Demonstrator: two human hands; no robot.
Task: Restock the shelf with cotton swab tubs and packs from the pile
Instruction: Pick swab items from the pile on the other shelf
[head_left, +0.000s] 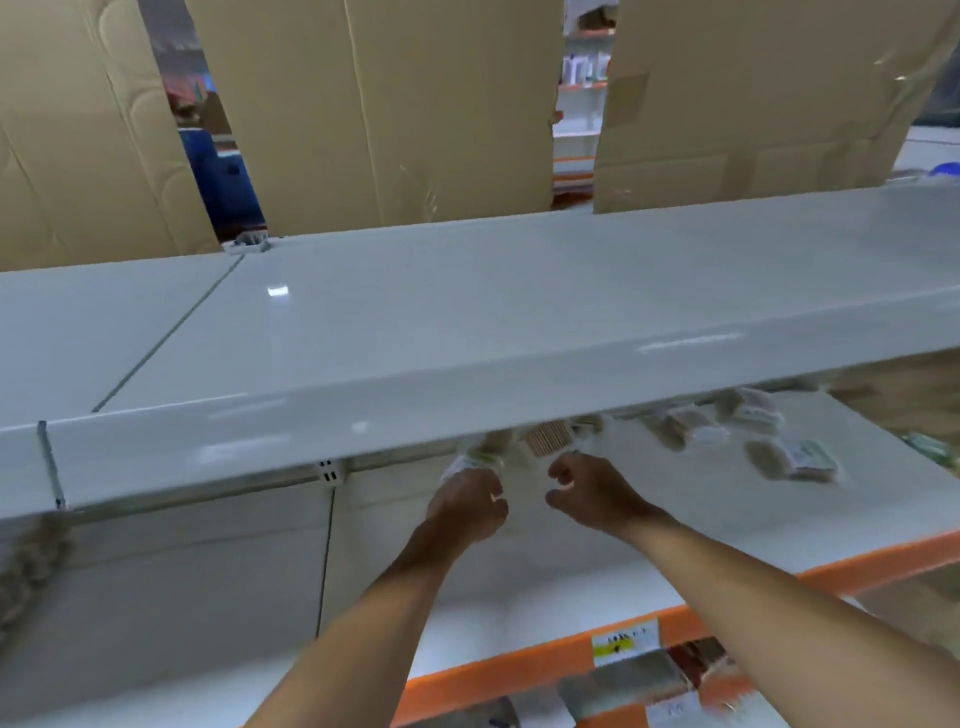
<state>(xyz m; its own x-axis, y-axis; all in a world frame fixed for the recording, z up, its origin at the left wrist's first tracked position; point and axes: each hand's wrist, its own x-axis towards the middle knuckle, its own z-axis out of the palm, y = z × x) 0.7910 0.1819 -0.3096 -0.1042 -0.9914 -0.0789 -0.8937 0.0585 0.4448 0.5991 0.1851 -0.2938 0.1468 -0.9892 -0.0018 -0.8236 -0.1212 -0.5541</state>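
Both my arms reach under the white top shelf (467, 322) onto the lower white shelf (675, 525) with an orange front edge. My left hand (467, 506) is closed around a clear cotton swab pack (475, 461) with a green label, held against the shelf's back. My right hand (584, 493) is curled just below a round tub of swabs (548, 439) with wooden stick ends showing; I cannot tell whether the fingers touch it. A loose pile of swab packs (789, 457) lies on the same shelf to the right. The picture is blurred.
The top shelf's front lip (363, 431) overhangs the hands and hides the back of the lower shelf. Tall cardboard sheets (389, 104) stand behind. Below the orange edge (519, 670) with a price tag (623, 642), more goods show.
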